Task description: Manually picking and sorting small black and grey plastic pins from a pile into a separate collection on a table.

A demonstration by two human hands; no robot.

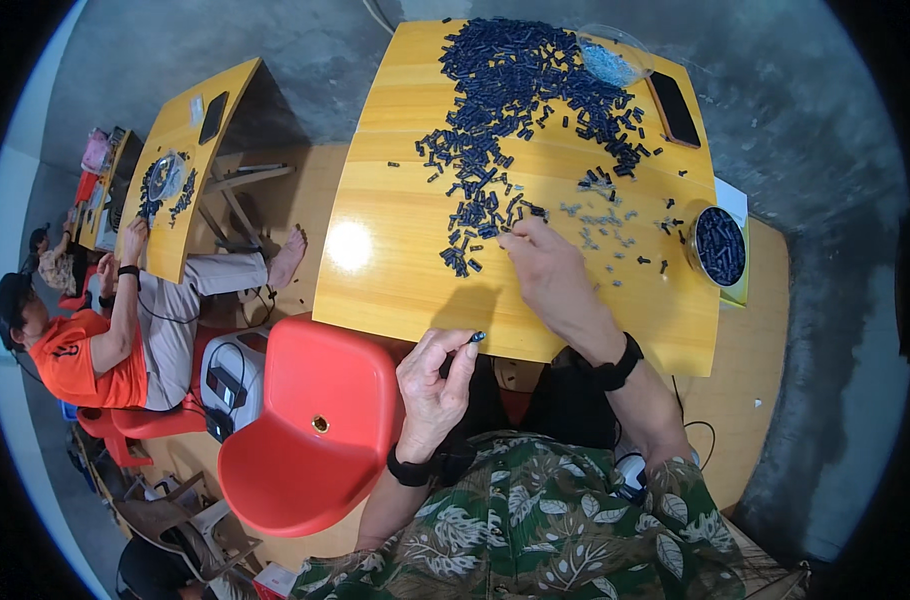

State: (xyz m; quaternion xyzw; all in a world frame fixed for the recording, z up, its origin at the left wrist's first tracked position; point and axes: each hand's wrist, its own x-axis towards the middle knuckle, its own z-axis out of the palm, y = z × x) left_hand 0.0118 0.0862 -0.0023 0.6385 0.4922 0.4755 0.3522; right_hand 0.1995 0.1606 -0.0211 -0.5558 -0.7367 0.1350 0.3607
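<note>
Between the thumb and fingers of my left hand (435, 388), just off the table's near edge, is a small black cylindrical plastic part (477, 337). My right hand (553, 268) reaches over the table with its fingertips drawn together at the near end of a big spread of similar black parts (510, 70). Whatever those fingertips hold is too small to make out. Beside that hand, to the right, lie several small clear pieces (603, 222) and a few loose black parts. A round bowl (697, 262) filled with black parts stands at the table's right edge.
The yellow table (385, 260) also carries a clear bowl (640, 50) of tiny bluish pieces and a dark phone (675, 108) at the far right. A red chair (325, 400) stands at my left. Farther left, a person in orange (93, 345) works at another table (200, 150).
</note>
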